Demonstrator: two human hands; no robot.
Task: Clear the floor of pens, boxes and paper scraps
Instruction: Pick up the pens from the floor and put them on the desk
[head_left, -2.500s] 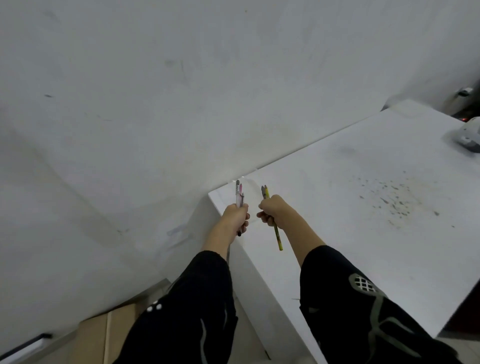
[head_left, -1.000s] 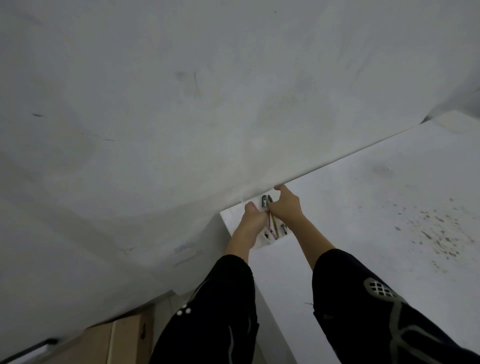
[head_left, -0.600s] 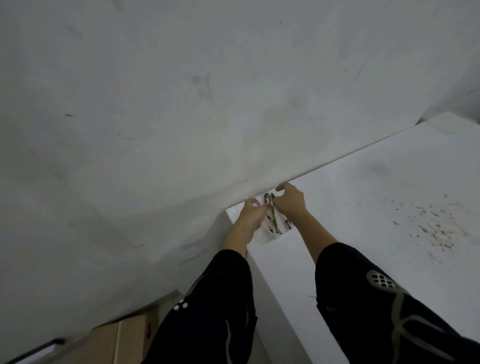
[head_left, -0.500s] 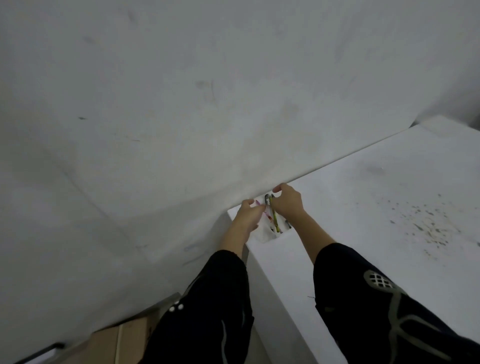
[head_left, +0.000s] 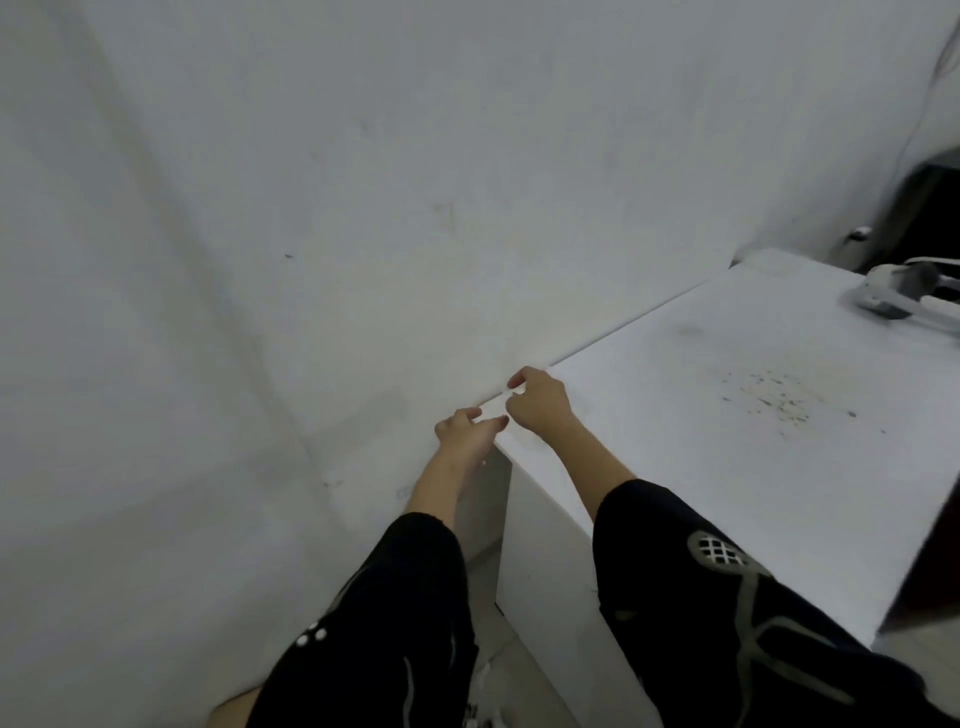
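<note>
Both my hands meet at the far left corner of a white table (head_left: 675, 467), right against the wall. My left hand (head_left: 467, 431) reaches in from beside the table edge with its fingers stretched out and nothing in it. My right hand (head_left: 540, 405) rests on the corner, its fingers bent and thumb and forefinger slightly apart, with nothing visible between them. No pens, boxes or pen holder show in this view. Black sleeves cover both forearms.
A white-and-grey device (head_left: 909, 291) lies at the table's far right. Small brown specks (head_left: 769, 400) dot the tabletop. A plain white wall (head_left: 363, 208) fills the left and top. Pale scraps (head_left: 483, 680) lie on the floor strip beside the table.
The pens that stood between my hands at the table corner are no longer visible. Both hands have let go and sit lower at the corner. The view has swung right, showing the device.
</note>
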